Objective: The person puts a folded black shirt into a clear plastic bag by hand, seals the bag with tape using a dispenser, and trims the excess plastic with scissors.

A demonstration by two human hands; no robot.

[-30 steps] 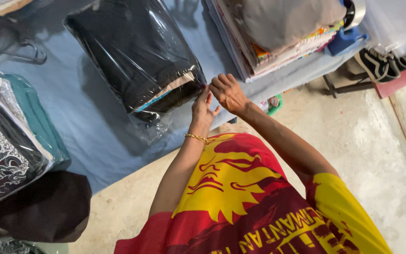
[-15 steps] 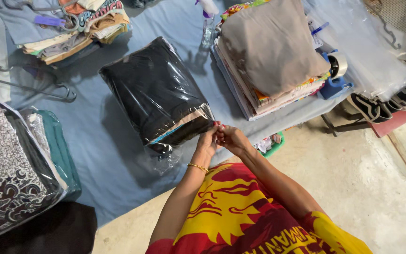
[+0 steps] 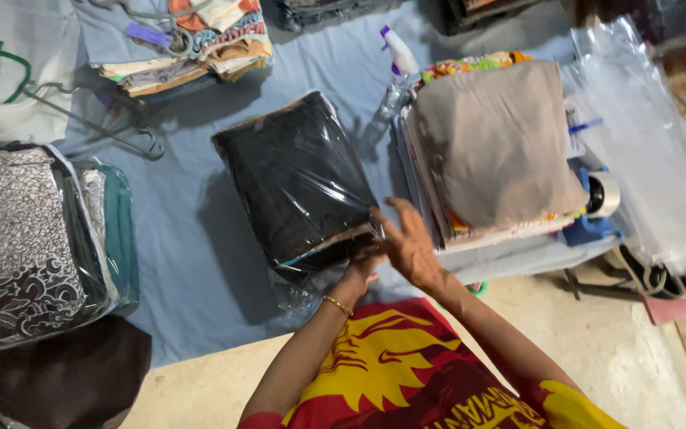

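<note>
I'm at the bag-closing step: black folded garment in a clear plastic bag (image 3: 295, 179) lies mid-counter, open end at the near edge. My left hand (image 3: 359, 266) pinches the bag's flap; my right hand (image 3: 408, 242) is spread open, resting on that corner. Next, I reckon: press flap flat w/o creasing. Clear-bagged patterned grey garment (image 3: 17, 238) sits at the left edge.

Black clear-wrapped package (image 3: 295, 179) centre; patterned, perhaps bagged, packages (image 3: 25, 246) left.
</note>
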